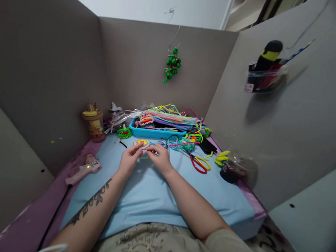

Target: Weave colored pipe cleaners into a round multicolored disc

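Over the blue cloth, my left hand point(130, 158) holds a flat spiral point(142, 143) in pink, yellow and pale colours, seemingly wound from pipe cleaner. Its thumb lies across the lower part, hiding some of the coil. My right hand point(161, 159) is closed in a pinch at the spiral's lower right edge; the exact bit between those fingertips is too small to make out. Just beyond the hands lie loose pipe cleaners point(184, 145). To the right rest scissors point(200, 164) with red and yellow handles.
A blue tray point(157, 134) heaped with pipe cleaners point(171, 117) stands at the back. At left are a lidded cup point(95, 125) and a pink glue gun point(84, 171) with a cord. A clear-topped container point(234, 170) sits at right. Grey panels enclose three sides; green beadlike decorations point(173, 65) hang behind.
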A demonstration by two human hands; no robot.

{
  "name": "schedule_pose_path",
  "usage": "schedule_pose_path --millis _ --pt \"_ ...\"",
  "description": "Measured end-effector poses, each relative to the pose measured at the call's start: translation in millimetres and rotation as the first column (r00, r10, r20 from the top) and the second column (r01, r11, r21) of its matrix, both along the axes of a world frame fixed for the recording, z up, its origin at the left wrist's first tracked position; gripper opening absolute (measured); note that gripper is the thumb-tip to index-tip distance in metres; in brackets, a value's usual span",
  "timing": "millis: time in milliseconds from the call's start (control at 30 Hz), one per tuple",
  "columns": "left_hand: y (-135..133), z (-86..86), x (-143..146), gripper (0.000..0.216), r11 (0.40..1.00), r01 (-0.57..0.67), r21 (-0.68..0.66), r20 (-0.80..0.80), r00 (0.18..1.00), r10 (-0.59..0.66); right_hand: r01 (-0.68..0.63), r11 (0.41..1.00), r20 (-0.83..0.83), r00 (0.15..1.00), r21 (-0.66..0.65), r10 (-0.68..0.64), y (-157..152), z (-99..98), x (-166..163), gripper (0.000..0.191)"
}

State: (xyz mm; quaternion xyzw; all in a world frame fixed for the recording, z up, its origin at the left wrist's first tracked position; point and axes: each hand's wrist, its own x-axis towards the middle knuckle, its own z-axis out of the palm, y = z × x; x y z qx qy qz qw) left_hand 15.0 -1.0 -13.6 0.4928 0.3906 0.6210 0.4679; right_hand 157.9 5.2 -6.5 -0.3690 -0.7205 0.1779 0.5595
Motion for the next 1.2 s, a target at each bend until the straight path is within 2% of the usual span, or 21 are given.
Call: schedule_pose_path --millis 133,300,400,600,733,867,1067,1133,1200 --pt "-1.6 0.4 4.0 0.043 1.000 -0.002 -0.003 -0.033 0.999 0.002 0.005 1.000 0.063 0.998 -0.002 -0.005 -1.5 -2.5 -2.0 0.009" --pt "-5.1 3.3 7.7 0.040 1.000 -0.014 -0.007 -0.033 0.999 0.014 0.078 0.992 -0.041 0.996 -0.102 -0.082 -1.0 -4.8 -5.3 0.011" --pt "-5.7 4.3 6.7 0.046 1.000 0.003 -0.028 -0.008 1.000 -0.004 0.039 0.988 -0.097 0.994 -0.148 -0.054 -0.2 -4.8 -7.2 0.011" --pt "-3.8 2.9 1.5 0.053 1.000 -0.030 -0.009 -0.035 0.999 0.029 -0.014 0.989 -0.116 0.993 -0.144 -0.003 1.8 -2.0 -3.3 0.011" --pt "-2.7 2.8 -0.7 0.054 0.998 -0.059 0.012 -0.071 0.996 0.060 -0.044 0.996 -0.051 0.998 -0.081 0.040 1.7 0.5 4.1 0.011" --pt "-2.2 3.1 -1.6 0.053 0.997 -0.067 0.029 -0.080 0.994 0.069 -0.106 0.993 0.124 0.987 0.041 0.101 1.4 2.6 11.6 0.023" --pt "-2.3 2.1 -2.2 0.053 0.999 -0.031 0.018 -0.090 0.995 0.033 -0.075 0.978 0.409 0.912 0.194 -0.011 5.8 3.6 19.4 0.033" --pt "-1.9 1.9 -2.8 0.054 1.000 -0.029 0.003 -0.085 0.996 0.029 -0.079 0.978 0.426 0.905 0.193 -0.011 6.7 3.6 20.8 0.033" --pt "-1.0 1.7 -3.8 0.056 1.000 -0.028 -0.010 -0.070 0.997 0.028 -0.076 0.983 0.356 0.934 0.166 0.012 6.7 3.8 21.8 0.030"
